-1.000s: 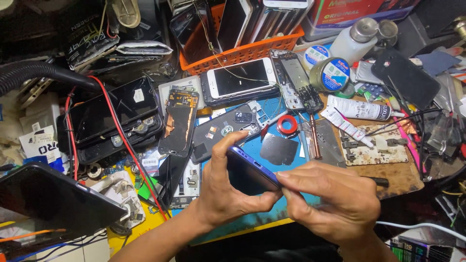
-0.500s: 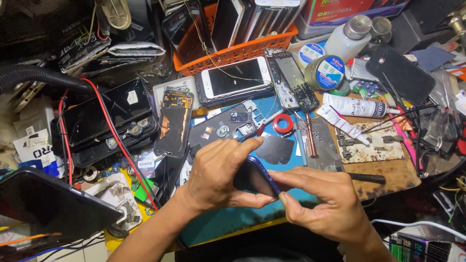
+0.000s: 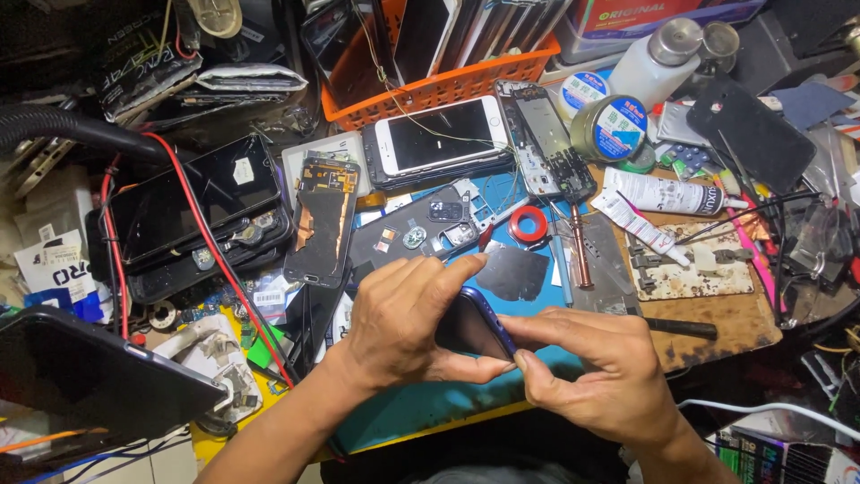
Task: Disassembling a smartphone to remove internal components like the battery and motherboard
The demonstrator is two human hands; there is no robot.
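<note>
While both hands meet low over the tabletop (image 3: 708,327), they share one thing: a dark phone with a blue rim (image 3: 479,324), tilted on edge between them. The left hand (image 3: 399,327) is clenched around the phone's left side, its fingers arched over the top edge and its thumb tucked beneath. The right hand (image 3: 605,376) grasps the phone's right edge, forefinger laid along the blue rim and thumb pinching from below, so each grip is closed on the phone.

Directly under the grip lies a blue work mat (image 3: 439,403), partly covered by the wrists. Just beyond the fingertips sits a dark flat panel (image 3: 513,273), and beside it, a little farther, a small red tape ring (image 3: 528,224). Left of the grip and slightly farther out stands a stripped phone frame with copper-coloured inner parts (image 3: 322,220); past that, a black tray with a red cable (image 3: 193,211) draped over it. Right of the grip, a worn metal plate (image 3: 685,264) rests on the brown board, with a white glue tube (image 3: 672,193) just behind it.

Farther still lies a white phone with a dark screen (image 3: 439,136), thin wires across it. At the far edge an orange basket (image 3: 448,85) holds upright phones and screens, with a roll of tape (image 3: 614,127) and a white bottle (image 3: 654,58) off to its right.
</note>
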